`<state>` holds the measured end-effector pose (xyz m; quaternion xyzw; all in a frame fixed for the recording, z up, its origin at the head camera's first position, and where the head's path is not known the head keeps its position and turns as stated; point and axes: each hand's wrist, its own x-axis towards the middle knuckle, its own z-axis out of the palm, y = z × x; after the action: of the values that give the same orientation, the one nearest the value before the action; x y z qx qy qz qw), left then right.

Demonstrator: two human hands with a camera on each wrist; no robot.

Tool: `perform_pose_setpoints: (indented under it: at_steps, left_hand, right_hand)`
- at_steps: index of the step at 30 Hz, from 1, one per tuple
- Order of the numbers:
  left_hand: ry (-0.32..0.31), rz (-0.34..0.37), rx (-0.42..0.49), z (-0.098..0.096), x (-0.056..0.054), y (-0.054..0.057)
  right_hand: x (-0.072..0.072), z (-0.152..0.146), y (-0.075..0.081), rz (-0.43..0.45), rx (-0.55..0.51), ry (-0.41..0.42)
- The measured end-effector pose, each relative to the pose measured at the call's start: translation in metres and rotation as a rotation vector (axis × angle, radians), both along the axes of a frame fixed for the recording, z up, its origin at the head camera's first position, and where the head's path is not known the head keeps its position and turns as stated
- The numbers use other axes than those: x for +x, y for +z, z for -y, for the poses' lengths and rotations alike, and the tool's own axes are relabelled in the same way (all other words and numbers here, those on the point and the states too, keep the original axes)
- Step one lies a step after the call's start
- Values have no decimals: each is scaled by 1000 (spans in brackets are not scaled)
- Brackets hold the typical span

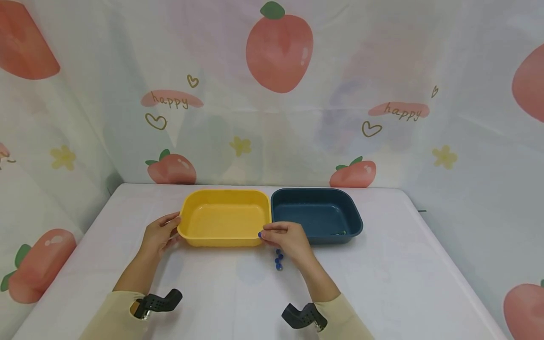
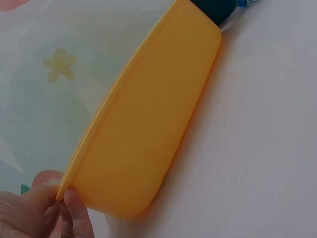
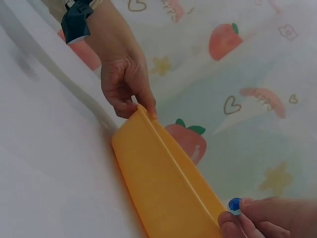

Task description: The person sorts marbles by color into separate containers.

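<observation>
My left hand (image 1: 159,236) grips the rim of the yellow plastic tray (image 1: 225,242) at its left side; in the left wrist view, the fingers (image 2: 77,208) pinch that edge. At the tray's front right corner, my right hand (image 1: 288,238) pinches a small round blue marble (image 1: 260,234) between thumb and fingertips. The right wrist view shows the same marble (image 3: 235,204) just beside the tray's rim. Several more blue marbles (image 1: 278,260) lie on the white table below the right hand, close together.
Against the yellow tray's right side stands a dark blue tray (image 1: 316,192), with small greenish shiny pieces (image 1: 341,233) near its front right corner. A white cloth covers the table (image 1: 229,293). Behind it hangs a fruit-printed curtain (image 1: 272,123).
</observation>
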<state>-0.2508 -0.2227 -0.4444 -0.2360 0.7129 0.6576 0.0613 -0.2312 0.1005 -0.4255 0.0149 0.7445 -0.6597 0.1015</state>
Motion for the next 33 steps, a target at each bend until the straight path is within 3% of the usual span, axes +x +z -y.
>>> perform_pose_setpoints:
  at_steps: [15,33]
  left_hand:
    - [24,10,45,-1,0,2]
    - [31,5,93,2,-2,-1]
  right_hand:
    - [-11,19,3,-17,1,-25]
    - [-12,26,-1,-90,114,-44]
